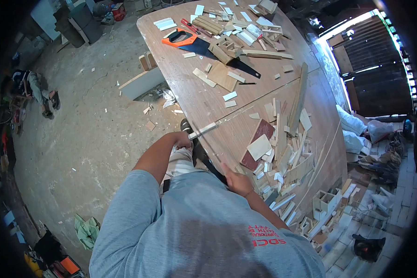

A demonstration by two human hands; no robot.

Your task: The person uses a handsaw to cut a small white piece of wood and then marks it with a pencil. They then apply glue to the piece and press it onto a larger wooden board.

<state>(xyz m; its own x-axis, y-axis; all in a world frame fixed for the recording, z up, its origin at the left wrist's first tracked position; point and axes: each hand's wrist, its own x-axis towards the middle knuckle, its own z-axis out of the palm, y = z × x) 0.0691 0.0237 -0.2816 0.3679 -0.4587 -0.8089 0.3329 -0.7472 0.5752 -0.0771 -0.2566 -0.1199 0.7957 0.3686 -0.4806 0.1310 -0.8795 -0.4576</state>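
Observation:
My left hand (183, 140), fingers closed, grips a narrow pale wood strip (204, 130) at the table's near-left edge. The strip's far end rests on the tabletop (194, 97). My right hand (239, 183) is closed at the same edge, its thumb pointing forward. A long dark thing (214, 170) runs from it below the edge; its kind is hidden. Closest to that hand on the table are a dark red board (260, 131) with a pale wood piece (259, 147) on top, and scattered offcuts (287, 160).
An orange-handled handsaw (190, 45) lies across the table, near red-handled pliers (190, 26) and many wood scraps. A white board (142, 84) stands on the floor at left. Another person (30, 90) sits at far left. White sacks (352, 134) lie at right.

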